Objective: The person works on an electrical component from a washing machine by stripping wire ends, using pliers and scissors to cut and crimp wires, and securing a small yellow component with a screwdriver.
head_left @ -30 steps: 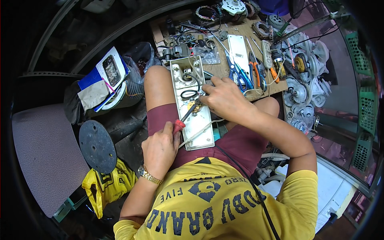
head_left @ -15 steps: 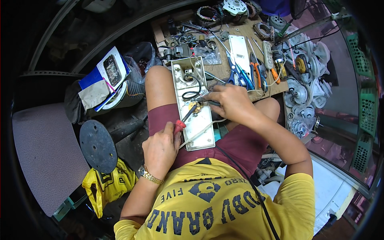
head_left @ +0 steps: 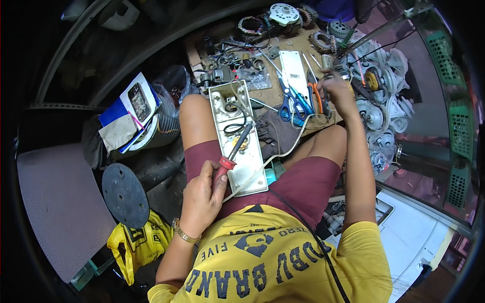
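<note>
Sitting with legs folded, the person keeps a long white casing (head_left: 237, 139) lying open across the left thigh. The left hand (head_left: 202, 194) is closed around the red handle of a soldering iron (head_left: 233, 154), whose dark shaft slants up and to the right over the casing, its tip just above a loop of black wire inside. A pale cord (head_left: 283, 149) runs from the near end of the casing up toward the table.

The right hand (head_left: 337, 91) is stretched out to the right side of the wooden table (head_left: 303, 50), resting among the tools there; its fingers are curled, but whether they grip anything cannot be told. Just left of it lie orange-handled pliers (head_left: 316, 96) and blue-handled scissors (head_left: 290, 103), with a flat white plate (head_left: 294, 68) beyond them. Copper-wound motor coils (head_left: 252, 24) sit at the far edge of the table, and grey pulleys (head_left: 376, 113) are heaped to the right.

On the floor to the left stand a round dark disc (head_left: 125, 194), a yellow bag (head_left: 134, 242) and a bucket (head_left: 151, 136) topped with papers. A dark cloth (head_left: 275, 134) lies between the knees.
</note>
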A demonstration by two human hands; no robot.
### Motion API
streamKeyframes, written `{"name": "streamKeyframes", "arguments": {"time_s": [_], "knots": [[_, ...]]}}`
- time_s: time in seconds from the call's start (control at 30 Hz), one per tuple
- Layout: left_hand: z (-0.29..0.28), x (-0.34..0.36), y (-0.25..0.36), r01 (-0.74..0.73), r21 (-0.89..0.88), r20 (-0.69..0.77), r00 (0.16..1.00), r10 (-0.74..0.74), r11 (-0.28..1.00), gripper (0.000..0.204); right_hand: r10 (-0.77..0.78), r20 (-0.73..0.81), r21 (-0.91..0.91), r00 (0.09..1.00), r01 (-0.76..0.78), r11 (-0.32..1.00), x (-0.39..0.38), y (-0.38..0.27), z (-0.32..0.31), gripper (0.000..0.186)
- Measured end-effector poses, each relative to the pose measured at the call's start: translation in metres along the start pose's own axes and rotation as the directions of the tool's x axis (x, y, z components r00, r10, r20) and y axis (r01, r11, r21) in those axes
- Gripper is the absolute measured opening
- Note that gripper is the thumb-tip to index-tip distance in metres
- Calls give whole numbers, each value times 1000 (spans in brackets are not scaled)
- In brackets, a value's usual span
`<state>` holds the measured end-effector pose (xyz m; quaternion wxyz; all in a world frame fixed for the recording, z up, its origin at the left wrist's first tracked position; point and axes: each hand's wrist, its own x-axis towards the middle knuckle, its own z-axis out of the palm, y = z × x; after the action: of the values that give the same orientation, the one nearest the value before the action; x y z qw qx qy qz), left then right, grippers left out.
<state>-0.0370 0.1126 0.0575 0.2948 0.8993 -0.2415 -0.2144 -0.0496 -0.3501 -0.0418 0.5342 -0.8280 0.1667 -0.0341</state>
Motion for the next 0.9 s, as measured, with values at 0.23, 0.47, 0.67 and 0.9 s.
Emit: {"name": "streamKeyframes", "arguments": {"time_s": [0.23, 0.47, 0.67, 0.9], "knots": [[52, 51, 37, 160, -811, 252, 964, 89, 562, 26, 95, -351, -762, 931, -344, 549, 21, 119, 11, 71], [131, 104, 62, 120, -889, 154, 987, 42, 443, 19, -11, -266, -248, 964, -58, 967, -25, 37, 57, 39], [153, 109, 63, -395, -559, -170, 915, 366, 729, 39, 153, -26, 506, 988, -119, 854, -125, -14, 128, 35], [64, 111, 12, -417, 110, -293, 854, 430, 902, 35, 373, -213, 646, 903, -156, 747, -94, -19, 107, 17]]}}
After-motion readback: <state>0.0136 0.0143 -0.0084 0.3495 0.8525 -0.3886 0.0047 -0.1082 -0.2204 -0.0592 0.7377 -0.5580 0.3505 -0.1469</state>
